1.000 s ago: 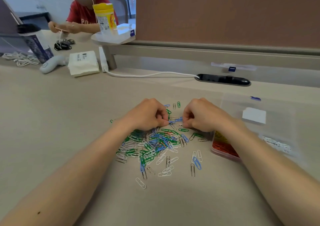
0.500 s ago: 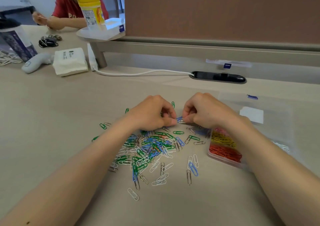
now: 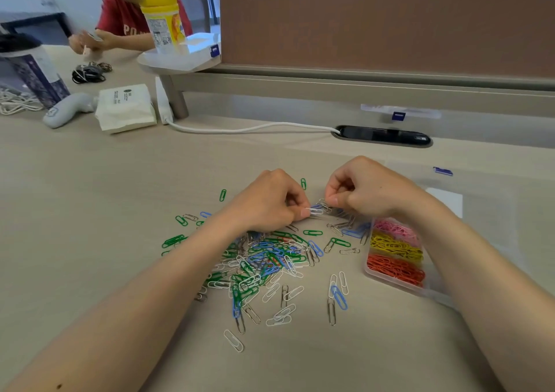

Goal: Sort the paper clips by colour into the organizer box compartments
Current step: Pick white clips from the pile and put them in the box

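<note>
Paper clips (image 3: pixel 261 259) lie in a loose heap on the table (image 3: pixel 90 211), to the left of the organizer box (image 3: pixel 390 282), mostly green, blue, white and bare silver all tangled together; a few strays have scattered out from it, among them a blue clip (image 3: pixel 339 297) close by the box's near left corner and a single white one (image 3: pixel 233 340) well off to the left and nearer the person; the box itself sits partly under the right forearm, and the three compartments I can see hold pink clips (image 3: pixel 393 229) at the far end, yellow clips (image 3: pixel 396 246) in the middle and red clips (image 3: pixel 396 268) nearest; both hands are up over the far side of the heap, just left of the box's far end; the left hand (image 3: pixel 270 202) has its fingers curled in, thumb and forefinger pinching a white clip (image 3: pixel 313 211); the right hand (image 3: pixel 369 190) is curled the same way, fingertips nipping a small knot of silver clips (image 3: pixel 326 204) that touches the white one, so the two hands are nearly meeting; whether those clips are actually linked I cannot tell; beyond the box, a white cable (image 3: pixel 249 128) runs along the table.
</note>
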Demonstrator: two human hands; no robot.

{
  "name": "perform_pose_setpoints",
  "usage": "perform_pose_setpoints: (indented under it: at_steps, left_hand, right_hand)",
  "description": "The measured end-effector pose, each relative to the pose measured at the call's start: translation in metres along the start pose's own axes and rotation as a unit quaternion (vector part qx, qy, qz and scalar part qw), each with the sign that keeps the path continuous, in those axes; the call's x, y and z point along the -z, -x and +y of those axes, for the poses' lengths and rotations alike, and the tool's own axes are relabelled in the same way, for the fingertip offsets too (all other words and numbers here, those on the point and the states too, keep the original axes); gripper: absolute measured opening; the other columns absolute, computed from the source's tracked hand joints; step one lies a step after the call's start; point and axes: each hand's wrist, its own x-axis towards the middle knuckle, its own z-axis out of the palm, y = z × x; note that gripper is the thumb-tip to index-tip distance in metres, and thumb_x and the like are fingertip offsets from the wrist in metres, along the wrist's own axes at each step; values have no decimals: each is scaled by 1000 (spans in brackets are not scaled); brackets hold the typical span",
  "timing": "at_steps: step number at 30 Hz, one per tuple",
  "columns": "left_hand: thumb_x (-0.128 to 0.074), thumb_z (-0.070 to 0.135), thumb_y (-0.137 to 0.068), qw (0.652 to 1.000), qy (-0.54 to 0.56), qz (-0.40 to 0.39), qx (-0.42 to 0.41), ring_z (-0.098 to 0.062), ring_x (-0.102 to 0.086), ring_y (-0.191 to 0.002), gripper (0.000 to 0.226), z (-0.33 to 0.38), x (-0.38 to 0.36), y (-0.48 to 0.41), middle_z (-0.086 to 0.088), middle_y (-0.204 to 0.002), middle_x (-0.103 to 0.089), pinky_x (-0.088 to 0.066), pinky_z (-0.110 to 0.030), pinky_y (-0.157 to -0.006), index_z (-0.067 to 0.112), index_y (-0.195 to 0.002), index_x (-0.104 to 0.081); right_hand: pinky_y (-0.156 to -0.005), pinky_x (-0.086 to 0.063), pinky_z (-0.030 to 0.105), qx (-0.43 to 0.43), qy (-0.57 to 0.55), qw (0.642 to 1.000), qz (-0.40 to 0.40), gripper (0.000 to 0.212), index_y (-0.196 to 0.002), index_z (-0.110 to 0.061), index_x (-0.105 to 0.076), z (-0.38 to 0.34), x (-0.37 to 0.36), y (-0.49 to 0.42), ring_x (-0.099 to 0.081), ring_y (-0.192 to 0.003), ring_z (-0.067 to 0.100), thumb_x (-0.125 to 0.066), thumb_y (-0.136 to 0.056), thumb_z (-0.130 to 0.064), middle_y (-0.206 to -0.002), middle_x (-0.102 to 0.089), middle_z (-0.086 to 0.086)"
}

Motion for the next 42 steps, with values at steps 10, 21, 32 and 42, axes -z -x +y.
perform_pose_setpoints:
  at_steps: [10, 21, 32, 42]
  left_hand:
    - [-73, 16, -84, 999, 19, 25, -19, 6, -57, -58, 6, 4, 10, 3, 13, -67, -69, -45, -11, -60, 20, -81, -77]
    - [-82, 17, -76, 989, -58, -139, 10, 8, -55, -61, 15, -18, 60, 17, 14, -77, -69, -40, -6, -61, 26, -86, -75]
    - [-85, 19, -72, 976, -118, -182, 20, 0, -50, -56, 20, -27, 55, 14, 0, -78, -65, -37, -10, -53, 33, -82, -74]
    - [-83, 24, -74, 974, -113, -194, 18, -26, -61, -80, 12, -26, 45, 13, -12, -89, -63, -53, -35, -70, 30, -76, -74]
  right_hand:
    - [-56, -52, 20, 4, -145, 989, -41, 7, -87, -6, -77, -9, -3, 4, -65, -56, 9, -73, -86, -12, -61, -70, 2]
    - [-56, -53, 26, -30, -206, 978, -14, 18, -93, -11, -72, -10, -7, 2, -65, -57, 16, -57, -95, -1, -64, -71, 7]
    - [-46, -48, 18, -26, -289, 956, -44, 12, -99, -2, -67, -20, -16, 6, -59, -49, 10, -56, -96, 0, -71, -71, 11]
    - [-44, -47, 16, -52, -382, 921, -50, 14, -87, -3, -69, -23, -24, 3, -59, -47, 9, -58, -94, 1, -73, -71, 12]
